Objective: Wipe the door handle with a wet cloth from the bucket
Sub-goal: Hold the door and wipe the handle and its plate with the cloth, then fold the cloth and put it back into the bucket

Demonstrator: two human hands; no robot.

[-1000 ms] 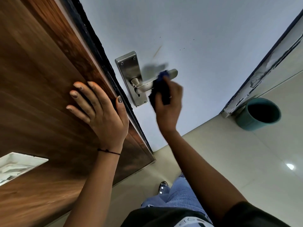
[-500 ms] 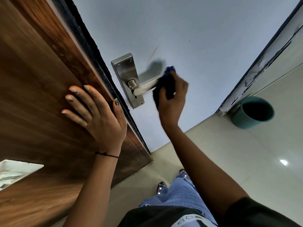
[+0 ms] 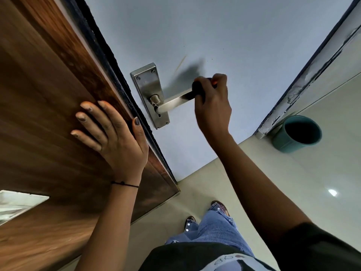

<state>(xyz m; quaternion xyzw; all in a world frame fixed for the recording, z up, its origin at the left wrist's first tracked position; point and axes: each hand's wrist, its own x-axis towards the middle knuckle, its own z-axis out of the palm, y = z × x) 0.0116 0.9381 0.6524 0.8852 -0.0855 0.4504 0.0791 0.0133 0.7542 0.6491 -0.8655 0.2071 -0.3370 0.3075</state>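
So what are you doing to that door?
A person is cleaning the metal door handle. The right hand grips a dark cloth wrapped around the far end of the lever. The left hand lies flat on the brown wooden door, steadying it. The teal bucket stands on the floor by the wall.

Right hand (image 3: 213,106) farther along handle (image 3: 175,103)

Open floor (image 3: 214,173) lies below the handle (image 3: 175,101); the bucket (image 3: 297,133) stands well right, by the frame (image 3: 304,75).
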